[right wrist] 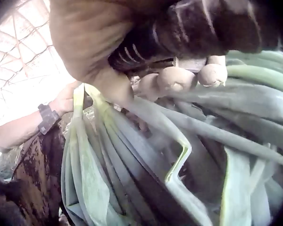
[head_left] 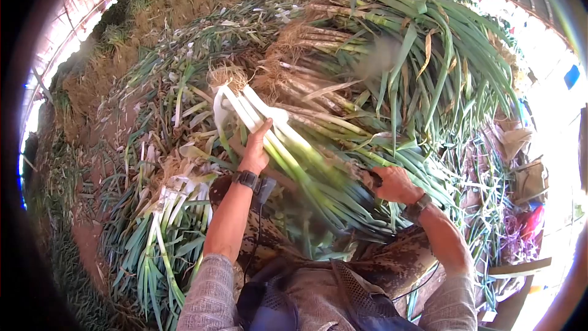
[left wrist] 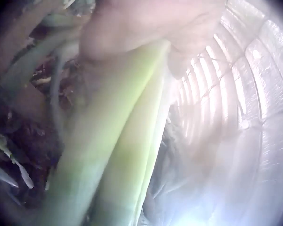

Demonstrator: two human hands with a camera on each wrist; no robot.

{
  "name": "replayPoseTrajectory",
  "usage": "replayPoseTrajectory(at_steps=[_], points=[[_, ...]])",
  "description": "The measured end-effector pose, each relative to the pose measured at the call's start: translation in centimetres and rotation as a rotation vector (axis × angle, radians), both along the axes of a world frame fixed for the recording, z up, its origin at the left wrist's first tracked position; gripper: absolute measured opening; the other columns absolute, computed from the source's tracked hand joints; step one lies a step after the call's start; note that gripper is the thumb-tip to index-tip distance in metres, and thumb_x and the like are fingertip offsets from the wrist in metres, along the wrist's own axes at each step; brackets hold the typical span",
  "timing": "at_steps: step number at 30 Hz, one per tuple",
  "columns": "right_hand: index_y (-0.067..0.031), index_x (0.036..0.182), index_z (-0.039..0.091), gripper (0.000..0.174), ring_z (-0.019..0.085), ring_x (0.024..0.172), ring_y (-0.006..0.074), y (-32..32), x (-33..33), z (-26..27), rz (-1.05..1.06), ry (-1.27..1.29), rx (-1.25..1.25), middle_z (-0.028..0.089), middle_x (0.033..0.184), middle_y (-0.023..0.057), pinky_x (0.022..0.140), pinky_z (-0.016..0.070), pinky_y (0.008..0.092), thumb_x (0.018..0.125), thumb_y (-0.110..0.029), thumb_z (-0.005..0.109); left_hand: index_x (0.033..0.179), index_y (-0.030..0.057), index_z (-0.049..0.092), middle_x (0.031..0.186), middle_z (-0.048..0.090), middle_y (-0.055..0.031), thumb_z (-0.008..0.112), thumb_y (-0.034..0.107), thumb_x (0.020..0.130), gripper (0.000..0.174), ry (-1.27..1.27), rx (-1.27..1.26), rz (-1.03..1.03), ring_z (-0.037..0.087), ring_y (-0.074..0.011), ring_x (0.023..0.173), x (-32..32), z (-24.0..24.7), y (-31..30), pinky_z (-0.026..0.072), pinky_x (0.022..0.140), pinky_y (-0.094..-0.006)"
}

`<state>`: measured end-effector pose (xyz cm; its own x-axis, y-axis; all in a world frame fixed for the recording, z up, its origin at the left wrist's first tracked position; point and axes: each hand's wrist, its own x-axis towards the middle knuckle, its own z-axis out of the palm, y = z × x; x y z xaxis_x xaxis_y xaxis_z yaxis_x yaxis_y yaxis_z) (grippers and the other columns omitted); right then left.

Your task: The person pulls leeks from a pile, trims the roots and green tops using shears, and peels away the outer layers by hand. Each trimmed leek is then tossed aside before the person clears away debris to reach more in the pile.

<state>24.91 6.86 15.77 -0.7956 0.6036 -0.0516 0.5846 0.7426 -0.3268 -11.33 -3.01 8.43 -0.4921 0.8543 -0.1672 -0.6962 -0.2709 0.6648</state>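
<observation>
My left hand (head_left: 256,148) grips a few leeks (head_left: 288,147) by their pale stems, roots up and away from me, leaves slanting down to the right. In the left wrist view, the left hand (left wrist: 137,28) wraps round the smooth green-white stems (left wrist: 127,136). My right hand (head_left: 399,186) is beside the leaves, its fingers curled round a dark-handled tool (head_left: 371,178). A thick dark handle (right wrist: 198,33) with pale stripes shows in the right wrist view, under the right hand (right wrist: 92,42). The tool's front part is blurred over the leaves.
A large heap of untrimmed leeks (head_left: 343,79) lies ahead and right, roots to the left. At lower left sits a bunch of cleaned leeks (head_left: 168,208). Leaf scraps (head_left: 202,37) litter the ground. A wooden board (head_left: 520,268) stands at far right.
</observation>
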Motion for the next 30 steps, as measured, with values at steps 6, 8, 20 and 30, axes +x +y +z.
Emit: replayPoseTrajectory(at_steps=[6,8,20,30], points=[[-0.0077,0.091,0.067,0.024,0.063,0.077,0.0399,0.1,0.0,0.7,0.013,0.021,-0.029,0.066,0.078,0.0195,0.070,0.0488,0.0482,0.082,-0.030,0.064,0.119,0.0067,0.059,0.112,0.064,-0.0038,0.071,0.015,0.087,0.036,0.063,-0.014,-0.015,0.062,-0.0190,0.101,1.6,-0.7,0.9,0.0522,0.088,-0.0358],[-0.0076,0.090,0.067,0.026,0.063,0.075,0.0400,0.2,-0.4,0.6,0.053,0.074,-0.021,0.066,0.077,0.0196,0.069,0.0489,0.0481,0.084,-0.033,0.064,0.120,0.0063,0.059,0.112,0.063,-0.0030,0.072,0.014,0.086,0.037,0.055,-0.009,0.008,0.061,-0.0174,0.101,1.8,-0.7,1.3,0.0507,0.089,-0.0344],[-0.0062,0.103,0.069,0.036,0.063,0.072,0.0396,1.1,-4.7,1.2,0.000,0.248,0.016,0.066,0.075,0.0198,0.067,0.0495,0.0482,0.086,-0.037,0.060,0.126,0.0098,0.054,0.119,0.061,-0.0075,0.063,0.025,0.092,0.039,-0.082,0.065,-0.150,0.058,-0.0237,0.110,4.9,0.6,2.3,0.0469,0.096,-0.0406],[-0.0106,0.100,0.068,0.037,0.067,0.082,0.0358,1.7,-6.2,0.6,0.025,0.229,-0.144,0.069,0.086,0.0166,0.077,0.0526,0.0458,0.087,-0.044,0.058,0.128,0.0035,0.052,0.116,0.062,-0.0080,0.069,0.035,0.090,0.053,0.251,-0.187,0.042,0.061,-0.0208,0.100,4.7,-2.0,3.4,0.0516,0.085,-0.0379]])
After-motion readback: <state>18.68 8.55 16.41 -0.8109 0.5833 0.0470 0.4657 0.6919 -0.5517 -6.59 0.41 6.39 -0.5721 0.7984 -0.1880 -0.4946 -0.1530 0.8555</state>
